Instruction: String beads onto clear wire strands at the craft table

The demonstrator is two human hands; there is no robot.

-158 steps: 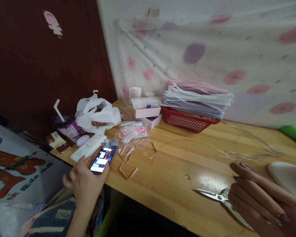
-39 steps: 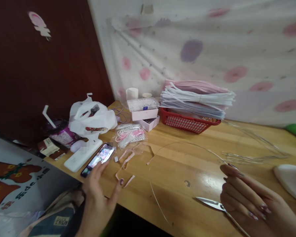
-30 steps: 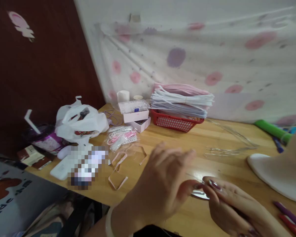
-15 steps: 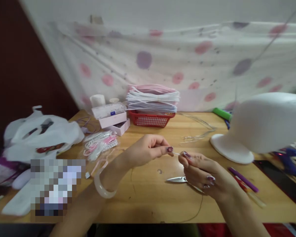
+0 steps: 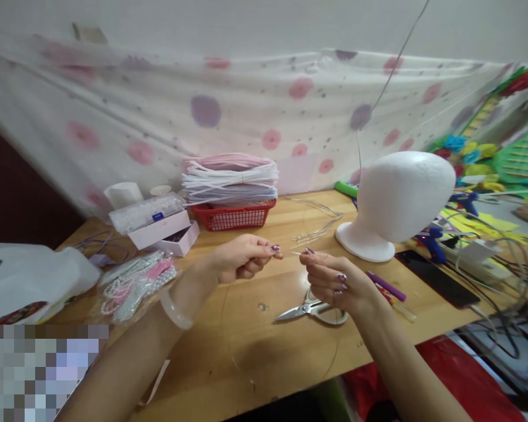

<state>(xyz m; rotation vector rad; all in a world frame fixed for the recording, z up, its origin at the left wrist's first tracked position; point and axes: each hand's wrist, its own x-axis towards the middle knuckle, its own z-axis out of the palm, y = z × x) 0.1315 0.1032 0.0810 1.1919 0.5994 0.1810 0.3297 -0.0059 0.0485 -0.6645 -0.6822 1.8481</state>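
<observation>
While both hands pinch the thin clear wire (image 5: pixel 293 252) at frame centre, keep the left hand (image 5: pixel 240 258) and right hand (image 5: pixel 330 280) close together, fingertips closed on it, above the scissors (image 5: pixel 310 309) on the wooden table (image 5: pixel 264 351).

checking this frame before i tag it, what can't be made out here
Head view:
- Wire between left hand and right hand: too thin to follow.
- Lower-left corner: pixelated.
- White bag: cut by the left edge.
- Scissors: handles partly behind the right hand.
</observation>
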